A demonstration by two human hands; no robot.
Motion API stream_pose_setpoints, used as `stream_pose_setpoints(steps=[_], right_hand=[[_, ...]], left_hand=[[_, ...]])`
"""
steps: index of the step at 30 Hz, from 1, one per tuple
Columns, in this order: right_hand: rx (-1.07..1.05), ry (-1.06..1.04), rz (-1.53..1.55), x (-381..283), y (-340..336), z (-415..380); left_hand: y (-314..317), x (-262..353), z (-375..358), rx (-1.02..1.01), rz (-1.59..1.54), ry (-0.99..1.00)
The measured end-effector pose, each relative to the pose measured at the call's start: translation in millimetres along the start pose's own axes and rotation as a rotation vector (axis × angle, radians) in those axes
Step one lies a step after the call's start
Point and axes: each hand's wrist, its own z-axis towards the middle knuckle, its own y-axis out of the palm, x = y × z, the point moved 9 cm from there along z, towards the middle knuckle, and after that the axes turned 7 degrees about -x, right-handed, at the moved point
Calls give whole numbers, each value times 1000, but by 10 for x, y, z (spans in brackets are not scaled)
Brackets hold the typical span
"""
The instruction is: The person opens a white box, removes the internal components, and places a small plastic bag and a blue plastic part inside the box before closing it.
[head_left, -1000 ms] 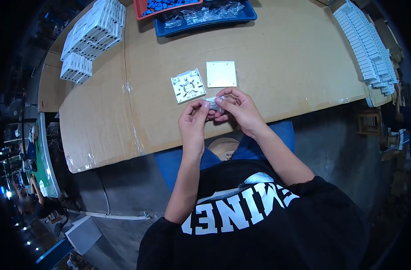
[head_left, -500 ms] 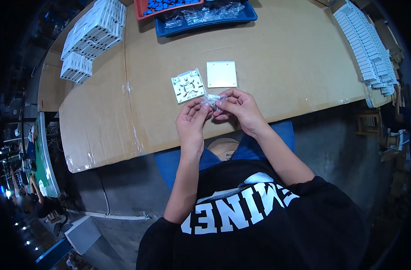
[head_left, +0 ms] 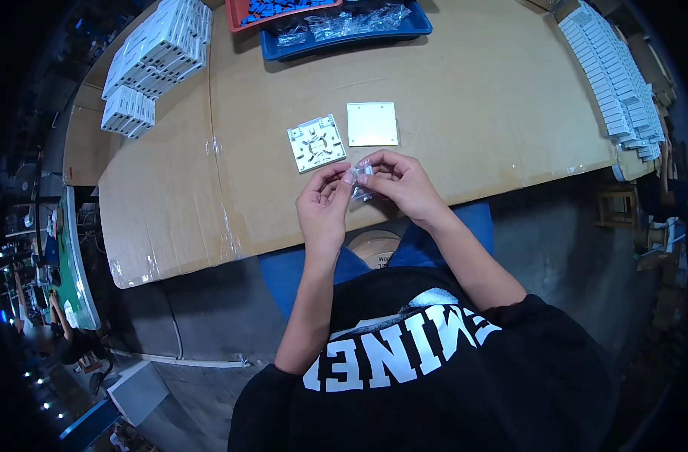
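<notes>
Between my two hands is a small clear plastic bag (head_left: 363, 172) with something pale inside that I cannot make out. My left hand (head_left: 323, 202) pinches its left side between thumb and fingers. From the other side my right hand (head_left: 401, 183) grips it, thumb on top. Just beyond my left hand lies a white square plastic base (head_left: 317, 143), its moulded clips and posts facing up. Beside it on the right is a flat white square cover (head_left: 372, 124) with small holes near its corners. Neither hand touches these two plates.
A blue tray (head_left: 345, 47) of clear bags and a red tray (head_left: 242, 24) of blue parts sit at the far edge. White plastic units stand stacked at left (head_left: 157, 56) and right (head_left: 611, 79). Cardboard (head_left: 283, 218) covers the table. Another person (head_left: 65, 339) is at far left.
The plastic bag has been turned between my fingers and now hangs more upright. My left hand has shifted slightly right. The base and cover lie as before.
</notes>
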Motion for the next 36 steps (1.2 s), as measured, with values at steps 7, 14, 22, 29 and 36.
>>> stream_pose_setpoints(steps=[7, 14, 22, 29, 36], right_hand=[[-19, 24, 34, -48, 91, -29], [-13, -27, -115, -38, 110, -31], [29, 20, -57, 1, 28, -33], [-59, -73, -94, -222, 154, -64], [-9, 122, 130, 45, -102, -33]], left_hand=[[-54, -83, -5, 34, -20, -37], [-143, -83, -19, 97, -88, -4], [-34, -30, 2, -81, 89, -62], [-69, -6, 0, -35, 65, -75], [-152, -31, -29, -10, 5, -93]])
